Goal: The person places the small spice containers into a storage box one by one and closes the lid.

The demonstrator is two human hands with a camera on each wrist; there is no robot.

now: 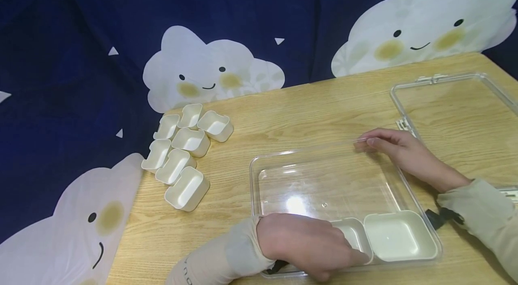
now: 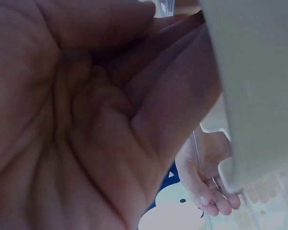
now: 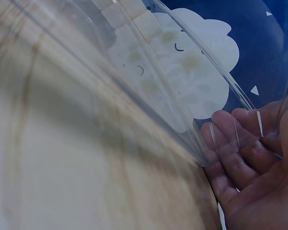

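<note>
A clear plastic box (image 1: 323, 204) stands on the table in front of me. At its far right corner my right hand (image 1: 398, 152) grips the wall, thumb at the rim; the right wrist view shows its fingers (image 3: 237, 153) through the plastic. One cream bin (image 1: 398, 235) sits in the box's near right corner. Left of it is a second cream bin (image 1: 351, 230), which my left hand (image 1: 307, 242) holds at the near side, partly covering it. This bin's pale wall (image 2: 259, 91) looms close in the left wrist view beside the fingers.
Several more cream bins (image 1: 187, 188) are grouped at the table's left. A clear lid (image 1: 459, 79) with white clips lies to the right, beyond my right forearm. Behind the table hangs a dark blue cloth with smiling clouds (image 1: 210, 73).
</note>
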